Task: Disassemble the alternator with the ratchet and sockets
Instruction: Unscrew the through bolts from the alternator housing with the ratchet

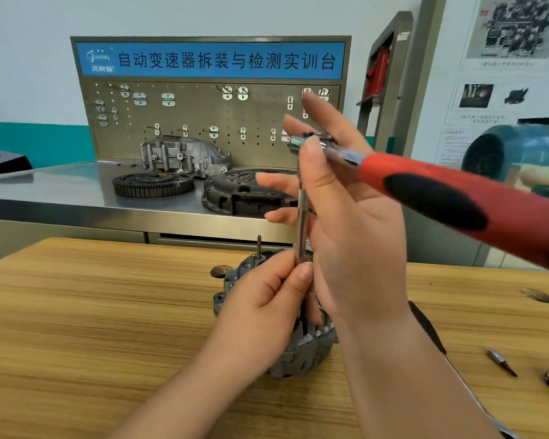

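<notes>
Alternator (301, 353) stood on the table (108, 312) near its far edge | left hand (267, 299) pinched the upright extension bar (301, 223) above it | right hand (355, 236) clamped the ratchet (425, 191) by its head under the thumb, fingers spread.

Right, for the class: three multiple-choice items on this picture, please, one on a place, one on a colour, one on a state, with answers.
1. Where does the alternator stand? A on the wooden table; B on the floor; C in a drawer.
2. What colours is the grip of the ratchet? A blue and white; B red and black; C all yellow.
3. What is the left hand doing? A lying flat; B holding a hammer; C pinching the extension bar.
Answers: 1 A, wood grain shows all round it. 2 B, a red grip with a black inlay. 3 C, thumb and fingers close on the bar above the alternator.
</notes>
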Available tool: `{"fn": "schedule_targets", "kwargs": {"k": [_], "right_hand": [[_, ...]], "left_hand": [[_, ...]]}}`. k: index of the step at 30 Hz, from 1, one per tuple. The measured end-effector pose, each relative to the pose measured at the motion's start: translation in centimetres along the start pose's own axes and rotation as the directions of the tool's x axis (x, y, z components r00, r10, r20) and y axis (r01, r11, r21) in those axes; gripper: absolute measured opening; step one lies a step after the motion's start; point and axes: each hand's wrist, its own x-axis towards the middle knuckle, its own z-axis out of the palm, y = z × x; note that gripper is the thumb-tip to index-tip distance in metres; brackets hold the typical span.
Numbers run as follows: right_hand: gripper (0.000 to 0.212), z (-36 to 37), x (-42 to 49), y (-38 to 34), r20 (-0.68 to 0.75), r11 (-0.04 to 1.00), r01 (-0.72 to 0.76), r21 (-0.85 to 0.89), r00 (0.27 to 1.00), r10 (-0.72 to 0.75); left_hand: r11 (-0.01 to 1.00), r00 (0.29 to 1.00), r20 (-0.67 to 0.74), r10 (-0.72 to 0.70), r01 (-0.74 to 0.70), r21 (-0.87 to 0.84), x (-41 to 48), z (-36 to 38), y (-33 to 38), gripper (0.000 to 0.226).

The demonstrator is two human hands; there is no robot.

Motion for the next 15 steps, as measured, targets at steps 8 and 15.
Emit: {"fn": "schedule_targets", "kwargs": {"k": [8,15], "right_hand": [[0.046,-0.48,-0.12,-0.03,-0.009,0.95,-0.21,0.23,0.976,0.218],[0.025,-0.51,0.14,-0.24,0.05,0.99,0.014,-0.142,0.999,-0.007]], "left_hand": [[0.998,0.998,0.059,0.033,-0.03,-0.051,-0.26,-0.02,-0.16,0.03],[1.0,1.0,0.005,0.019,-0.019,0.013,-0.05,0.25,-0.29,0.026]]}}
